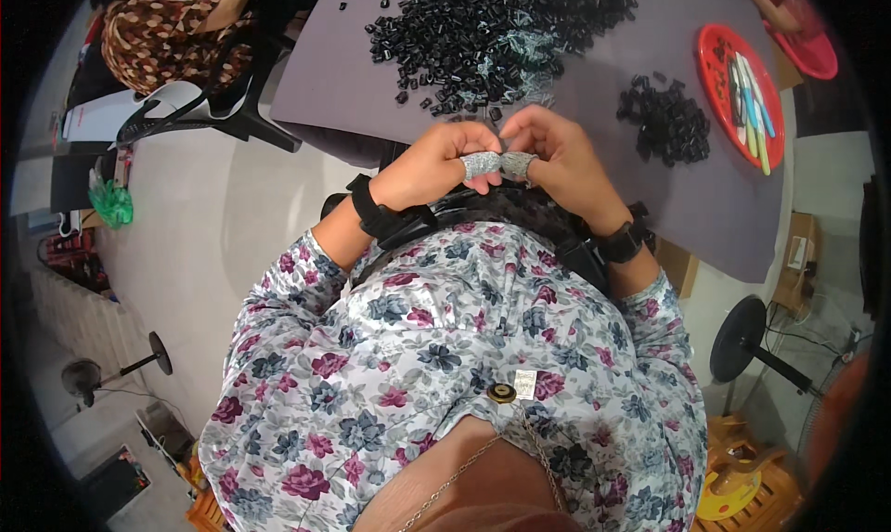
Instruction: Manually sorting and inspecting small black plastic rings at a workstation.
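A smooth grey-purple cloth covers the worktop (325,77), which stands over a pale floor (176,244) with a soft sheen. There's a black plastic chair (251,114) beside it; across the room, a black pedestal fan (780,366) stands near a cardboard box (798,263).

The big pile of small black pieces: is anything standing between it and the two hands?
Nothing visible stands between the big pile and the left hand or right hand; its near edge lies just past them. The red tray is off to the right, out of that path. What the hands cover, I cannot tell.
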`<state>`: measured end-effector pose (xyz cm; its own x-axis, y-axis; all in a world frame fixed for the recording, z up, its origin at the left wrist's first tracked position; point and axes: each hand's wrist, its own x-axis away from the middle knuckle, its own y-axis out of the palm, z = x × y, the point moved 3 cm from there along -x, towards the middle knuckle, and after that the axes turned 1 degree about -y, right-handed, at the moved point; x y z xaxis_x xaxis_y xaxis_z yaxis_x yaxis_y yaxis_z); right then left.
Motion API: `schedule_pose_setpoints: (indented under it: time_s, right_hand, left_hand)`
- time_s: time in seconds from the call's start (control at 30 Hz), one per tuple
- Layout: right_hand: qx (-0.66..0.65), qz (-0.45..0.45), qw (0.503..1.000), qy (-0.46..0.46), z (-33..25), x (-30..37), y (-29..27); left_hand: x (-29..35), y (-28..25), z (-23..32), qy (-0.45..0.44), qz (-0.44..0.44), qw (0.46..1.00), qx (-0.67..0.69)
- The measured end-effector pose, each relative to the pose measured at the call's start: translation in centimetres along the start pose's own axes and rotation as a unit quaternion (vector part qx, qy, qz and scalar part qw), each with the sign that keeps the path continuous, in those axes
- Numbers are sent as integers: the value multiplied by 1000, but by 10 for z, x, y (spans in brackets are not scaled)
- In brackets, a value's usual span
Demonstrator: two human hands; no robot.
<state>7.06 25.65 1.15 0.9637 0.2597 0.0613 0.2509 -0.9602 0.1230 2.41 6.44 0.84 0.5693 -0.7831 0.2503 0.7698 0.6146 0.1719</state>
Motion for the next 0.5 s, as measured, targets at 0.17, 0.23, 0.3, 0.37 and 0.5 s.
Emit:
schedule_pose_setpoints:
  time_s: [0.17, 0.23, 0.3, 0.37, 0.5]
  right_hand:
    - [102, 71, 991, -42, -19, -10, -13]
    - [281, 109, 940, -161, -16, -17, -19]
    - [354, 67, 913, -193, -13, -27, -12]
    - [411, 42, 891, -189, -13, -33, -3]
    - [448, 43, 878, -165, -6, -41, 2]
  left_hand:
    - [5, -23, 1, -3, 48, 997, -58]
    - [4, -29, 6, -21, 78, 993, -81]
    - [3, -30, 8, -36, 82, 994, -67]
    - [2, -30, 9, -43, 85, 994, -52]
    - [2, -33, 6, -44, 86, 995, -36]
